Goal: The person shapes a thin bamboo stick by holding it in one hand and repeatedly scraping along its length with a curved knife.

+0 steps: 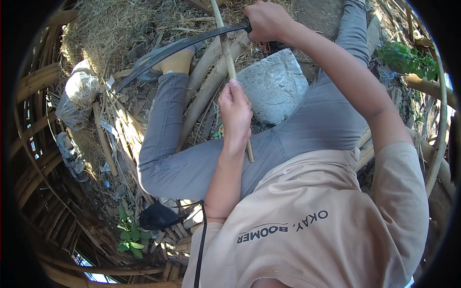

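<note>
Between my left fingers [234, 93], wrapped tight, runs the stick [229, 65]; right hand [265, 20] grips the knife [182, 47] closed, blade seemingly touching the stick above them.

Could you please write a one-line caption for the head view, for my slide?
Seated person's left hand holds a thin bamboo stick while the right hand sets a long curved blade against it.

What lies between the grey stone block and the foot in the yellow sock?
In the head view, thick pale bamboo poles lie between the stone block and the yellow-socked foot.
</note>
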{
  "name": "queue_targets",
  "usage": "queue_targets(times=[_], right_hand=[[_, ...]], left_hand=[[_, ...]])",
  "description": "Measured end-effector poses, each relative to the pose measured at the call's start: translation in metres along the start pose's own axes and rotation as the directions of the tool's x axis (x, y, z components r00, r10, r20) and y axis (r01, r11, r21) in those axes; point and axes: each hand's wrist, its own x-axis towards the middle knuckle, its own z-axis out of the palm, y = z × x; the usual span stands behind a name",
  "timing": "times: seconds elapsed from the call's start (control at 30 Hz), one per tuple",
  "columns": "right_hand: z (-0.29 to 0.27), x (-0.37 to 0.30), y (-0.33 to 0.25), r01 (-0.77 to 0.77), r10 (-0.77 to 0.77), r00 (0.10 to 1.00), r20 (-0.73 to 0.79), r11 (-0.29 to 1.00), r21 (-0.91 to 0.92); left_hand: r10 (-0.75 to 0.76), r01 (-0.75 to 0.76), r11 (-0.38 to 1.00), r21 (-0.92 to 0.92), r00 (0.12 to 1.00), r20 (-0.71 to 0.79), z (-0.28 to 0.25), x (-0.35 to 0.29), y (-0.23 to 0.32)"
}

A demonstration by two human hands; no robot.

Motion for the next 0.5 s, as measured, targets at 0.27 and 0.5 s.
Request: queue_targets(times=[0.27,0.5], right_hand=[[-0.012,-0.001,0.025,-0.054,0.056,0.996,-0.068,0.998,0.033],[-0.017,-0.009,-0.024,0.09,-0.09,0.995,0.03,0.996,-0.006]], left_hand=[[-0.026,0.026,0.999,-0.019,1.0,0.004,0.003,0.002,0.0],[0.014,-0.014,1.0,-0.01,0.999,-0.039,0.001,0.002,-0.003]])
